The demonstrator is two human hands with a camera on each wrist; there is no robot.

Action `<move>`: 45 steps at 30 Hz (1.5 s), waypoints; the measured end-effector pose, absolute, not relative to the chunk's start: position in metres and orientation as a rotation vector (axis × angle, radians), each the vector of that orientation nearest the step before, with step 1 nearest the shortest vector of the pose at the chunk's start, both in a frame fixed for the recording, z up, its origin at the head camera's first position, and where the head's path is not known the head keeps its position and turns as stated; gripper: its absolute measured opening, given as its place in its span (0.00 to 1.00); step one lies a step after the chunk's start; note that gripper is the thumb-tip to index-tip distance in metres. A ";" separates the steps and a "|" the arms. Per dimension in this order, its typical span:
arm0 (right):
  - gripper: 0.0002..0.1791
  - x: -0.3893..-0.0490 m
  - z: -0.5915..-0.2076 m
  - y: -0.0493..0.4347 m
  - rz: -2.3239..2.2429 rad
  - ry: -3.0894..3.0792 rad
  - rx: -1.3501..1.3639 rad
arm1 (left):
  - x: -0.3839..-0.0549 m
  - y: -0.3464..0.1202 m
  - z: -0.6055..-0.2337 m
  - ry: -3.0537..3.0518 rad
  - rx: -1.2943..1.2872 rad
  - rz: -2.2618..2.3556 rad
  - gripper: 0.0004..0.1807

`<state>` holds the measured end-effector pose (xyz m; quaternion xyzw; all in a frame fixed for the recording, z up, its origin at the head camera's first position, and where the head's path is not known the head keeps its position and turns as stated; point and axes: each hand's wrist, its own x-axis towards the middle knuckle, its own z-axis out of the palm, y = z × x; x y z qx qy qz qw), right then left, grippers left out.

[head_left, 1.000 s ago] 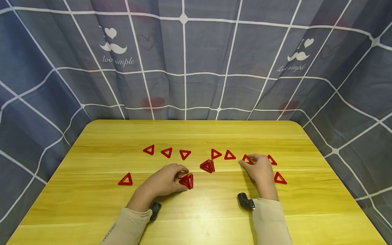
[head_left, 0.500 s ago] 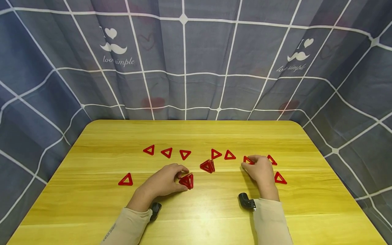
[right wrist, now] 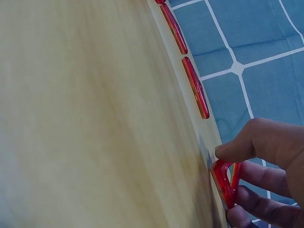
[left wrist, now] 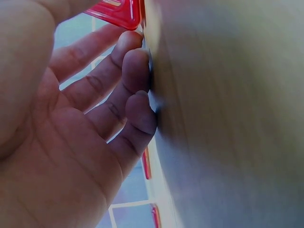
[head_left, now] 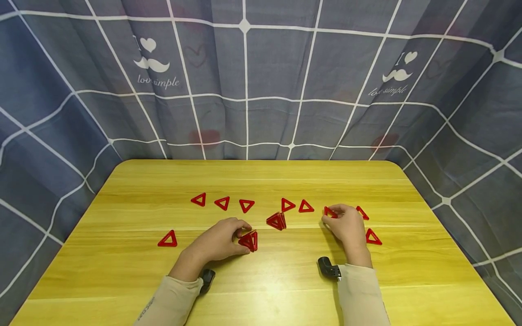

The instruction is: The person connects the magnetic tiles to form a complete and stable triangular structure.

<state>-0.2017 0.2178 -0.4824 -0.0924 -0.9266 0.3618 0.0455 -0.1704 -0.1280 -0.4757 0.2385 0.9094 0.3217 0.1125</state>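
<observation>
Nothing stirs on the checked curtain (head_left: 261, 81) at twelve o'clock or the yellow counter (head_left: 269, 290); set the clock's centre midway between the two hands. Tan sleeves (head_left: 360, 294) reach in from four and eight, a black wrist gadget (head_left: 327, 268) on each.

Now the hands, well apart! The left hand (head_left: 222, 240), at nine, hasn't budged, thumb and fingers around the near cluster (head_left: 247, 241) of red triangles. The right hand (head_left: 346, 228), at three, has edged a shade outward this past second, pinching a single triangle (right wrist: 222, 178) that came along with it. That piece is tipped up; whether it's clear of the counter, I can't tell. Small shift: I'd say the grip is settled and the piece has barely travelled.

In the way? The far cluster (head_left: 276, 221) sits between the hands, two loose triangles (head_left: 283, 205) beyond it between twelve and two. Three more (head_left: 227, 203) string out toward ten, a lone triangle (head_left: 167, 245) at nine, another pair (head_left: 374, 243) just beside the right hand.
</observation>
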 end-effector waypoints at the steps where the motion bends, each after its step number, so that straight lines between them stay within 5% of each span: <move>1: 0.21 -0.202 -0.482 0.218 1.111 -2.826 -0.285 | -0.170 -0.128 -0.476 2.669 0.701 0.944 0.26; 15: 0.20 -0.201 -0.476 0.216 1.311 -2.801 -0.194 | -0.171 -0.128 -0.475 2.663 0.712 0.950 0.25; 37: 0.17 -0.200 -0.469 0.184 1.708 -2.705 0.437 | -0.170 -0.128 -0.476 2.669 0.695 0.944 0.25; 45: 0.17 -0.196 -0.465 0.167 1.753 -2.689 0.627 | -0.169 -0.129 -0.476 2.656 0.688 0.967 0.17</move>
